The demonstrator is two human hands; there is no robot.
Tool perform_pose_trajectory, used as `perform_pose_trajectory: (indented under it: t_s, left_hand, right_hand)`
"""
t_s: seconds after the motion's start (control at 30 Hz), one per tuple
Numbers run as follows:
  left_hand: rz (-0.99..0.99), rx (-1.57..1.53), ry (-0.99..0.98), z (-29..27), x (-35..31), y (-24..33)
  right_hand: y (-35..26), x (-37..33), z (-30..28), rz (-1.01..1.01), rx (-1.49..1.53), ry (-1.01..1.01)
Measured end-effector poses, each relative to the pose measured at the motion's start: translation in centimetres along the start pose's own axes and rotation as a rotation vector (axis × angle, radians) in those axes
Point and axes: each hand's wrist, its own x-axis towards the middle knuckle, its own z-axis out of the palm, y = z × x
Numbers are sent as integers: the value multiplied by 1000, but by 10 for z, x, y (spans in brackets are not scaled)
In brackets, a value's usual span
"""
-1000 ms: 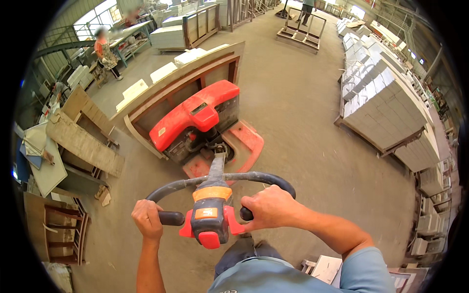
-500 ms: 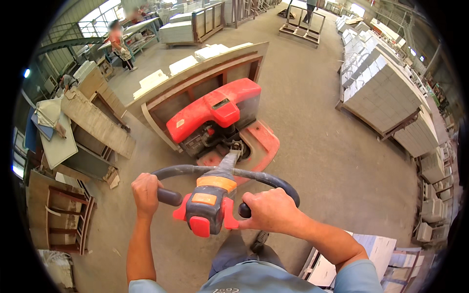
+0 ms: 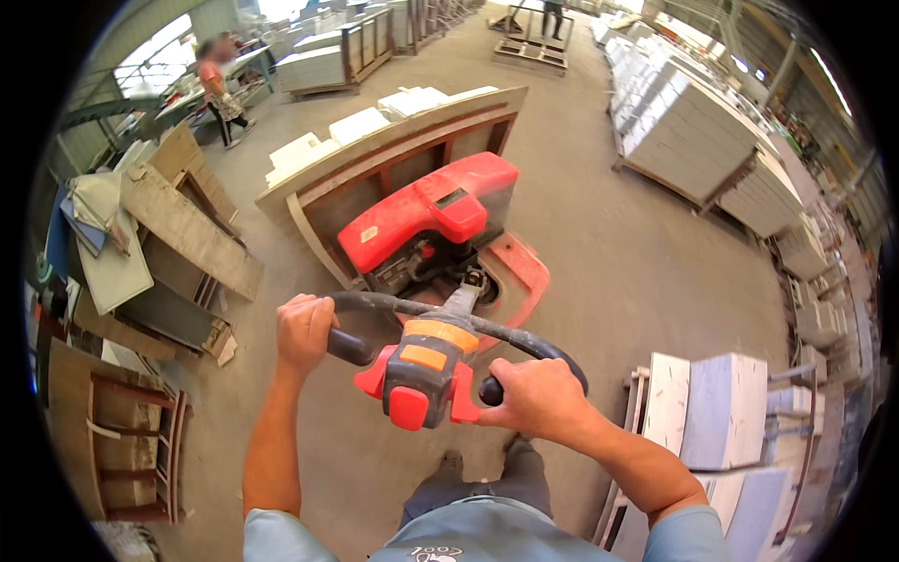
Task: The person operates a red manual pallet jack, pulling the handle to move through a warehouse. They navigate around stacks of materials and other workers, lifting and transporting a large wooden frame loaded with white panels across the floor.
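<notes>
My left hand [image 3: 305, 332] is closed around the left side of the black loop of a control handle. On the opposite side, my right hand [image 3: 541, 398] wraps the right grip, its thumb beside a red thumb lever [image 3: 464, 393]. The handle head [image 3: 423, 370] is dark grey with orange panels and a red end button. Its shaft runs forward to a red electric pallet truck [image 3: 468, 187]. Beyond the truck's body stands a wooden pallet [image 3: 393, 155] with a brown frame, carrying white blocks [image 3: 359, 125]. The forks are hidden.
Stacked pale slabs [image 3: 688, 136] line the right side. More slabs [image 3: 726, 412] stand close at my lower right. Wooden boards and frames [image 3: 192, 229] lean at the left. A person in an orange top [image 3: 213, 89] walks at the far left; another person [image 3: 552, 19] stands far ahead.
The slabs at lower right have come further into view, and the far stacks have shifted left. Both hands stay on the handle. The person in orange has changed stance.
</notes>
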Motion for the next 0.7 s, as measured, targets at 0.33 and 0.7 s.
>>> perform_pose_trajectory:
  t_s: [0.33,0.7]
  left_hand:
    - [-28,11,-79,-63,-67,13]
    - [-290,-184,-103,-163,-155,20]
  right_hand:
    - [-82,-74,29,6,110,64]
    - [-215,-142,81,31,210,126]
